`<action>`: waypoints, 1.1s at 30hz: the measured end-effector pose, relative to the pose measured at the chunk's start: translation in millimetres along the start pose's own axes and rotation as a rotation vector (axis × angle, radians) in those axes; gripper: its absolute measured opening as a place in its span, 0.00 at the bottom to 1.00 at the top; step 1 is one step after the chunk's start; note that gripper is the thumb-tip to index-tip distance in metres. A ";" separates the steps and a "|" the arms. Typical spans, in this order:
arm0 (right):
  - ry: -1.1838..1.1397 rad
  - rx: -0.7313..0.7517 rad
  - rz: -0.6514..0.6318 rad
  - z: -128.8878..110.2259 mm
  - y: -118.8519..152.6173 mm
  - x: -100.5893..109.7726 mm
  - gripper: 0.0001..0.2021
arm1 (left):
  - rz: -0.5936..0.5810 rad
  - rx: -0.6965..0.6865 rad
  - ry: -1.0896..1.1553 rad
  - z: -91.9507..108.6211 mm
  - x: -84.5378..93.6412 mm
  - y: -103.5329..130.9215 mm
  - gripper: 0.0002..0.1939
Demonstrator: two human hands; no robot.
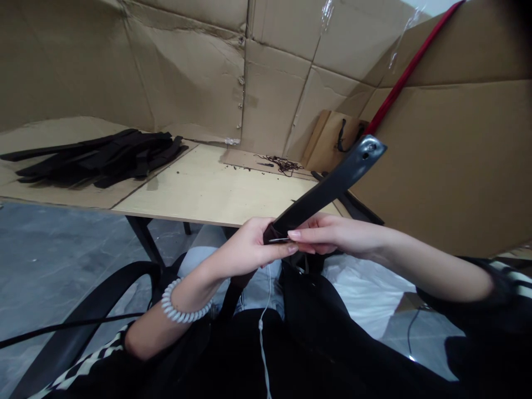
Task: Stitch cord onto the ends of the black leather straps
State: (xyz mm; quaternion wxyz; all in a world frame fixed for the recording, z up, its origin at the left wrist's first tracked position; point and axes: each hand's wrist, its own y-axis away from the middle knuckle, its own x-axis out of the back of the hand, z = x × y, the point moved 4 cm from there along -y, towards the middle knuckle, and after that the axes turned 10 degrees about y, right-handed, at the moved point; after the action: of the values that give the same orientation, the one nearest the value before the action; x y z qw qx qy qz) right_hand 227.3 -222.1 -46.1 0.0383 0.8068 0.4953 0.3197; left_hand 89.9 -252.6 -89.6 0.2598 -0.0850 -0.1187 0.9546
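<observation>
A glossy black strap (pixel 322 194) rises at a slant from between my hands, with small holes near its upper end. My left hand (pixel 255 246) is closed round the lower end of the strap, thumb lying along its near side. Close against it, my right hand (pixel 320 235) pinches a thin, shiny, needle-like piece (pixel 279 240) that lies across the strap's lower end. Whether its tip enters the strap cannot be made out. The fingers of my right hand behind the strap are partly hidden.
Dark strips (pixel 112 158) lie heaped on cardboard at the table's left. Tangled dark cord (pixel 285 165) and crumbs lie at the back of the table (pixel 208 180). A cardboard box (pixel 326 138) and a red strip (pixel 409 75) stand right. Cardboard walls (pixel 187 72) enclose the table.
</observation>
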 end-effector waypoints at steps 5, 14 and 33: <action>0.027 0.031 -0.029 -3.8 1.9 1.3 0.27 | 0.038 0.005 0.043 0.0 3.7 1.8 0.10; 0.071 0.014 0.021 -8.8 4.9 0.9 0.26 | 0.017 -0.003 -0.002 -0.7 2.6 0.1 0.08; 1.442 0.591 0.821 -44.6 46.6 -2.7 0.19 | 0.063 0.018 0.036 3.5 4.4 3.5 0.10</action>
State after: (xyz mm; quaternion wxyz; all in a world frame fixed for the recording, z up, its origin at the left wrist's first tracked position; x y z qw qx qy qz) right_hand 237.8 -259.2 5.5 -0.6119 0.4999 0.1323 0.5985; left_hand 83.7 -254.0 -87.6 0.2324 -0.1037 -0.1026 0.9616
